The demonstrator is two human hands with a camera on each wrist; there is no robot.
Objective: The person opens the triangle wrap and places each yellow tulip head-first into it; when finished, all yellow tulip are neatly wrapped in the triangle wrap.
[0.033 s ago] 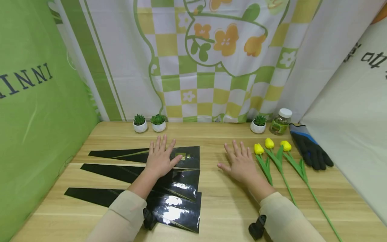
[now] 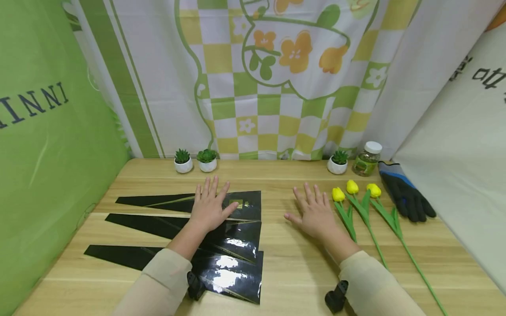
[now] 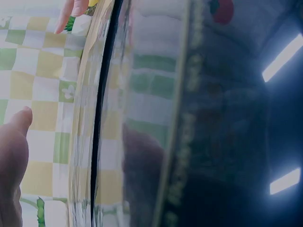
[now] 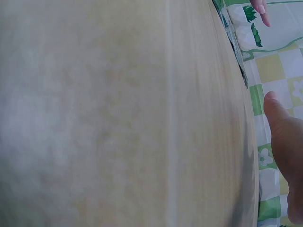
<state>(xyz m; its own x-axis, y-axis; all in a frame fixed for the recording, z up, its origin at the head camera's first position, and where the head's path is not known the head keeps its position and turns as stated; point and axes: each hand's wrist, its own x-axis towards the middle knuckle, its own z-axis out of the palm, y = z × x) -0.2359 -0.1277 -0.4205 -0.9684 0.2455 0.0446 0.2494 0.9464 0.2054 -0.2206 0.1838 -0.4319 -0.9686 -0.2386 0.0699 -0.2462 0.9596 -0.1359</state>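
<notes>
On the light wooden table point(image 2: 284, 263), the left hand point(image 2: 209, 206) lies flat, fingers spread, on the topmost of three glossy black tapered wrapping sheets point(image 2: 237, 239) fanned across the table's left half. Right hand point(image 2: 314, 213) rests palm-down, fingers spread, on bare wood just beside three yellow artificial tulips point(image 2: 352, 193).
</notes>
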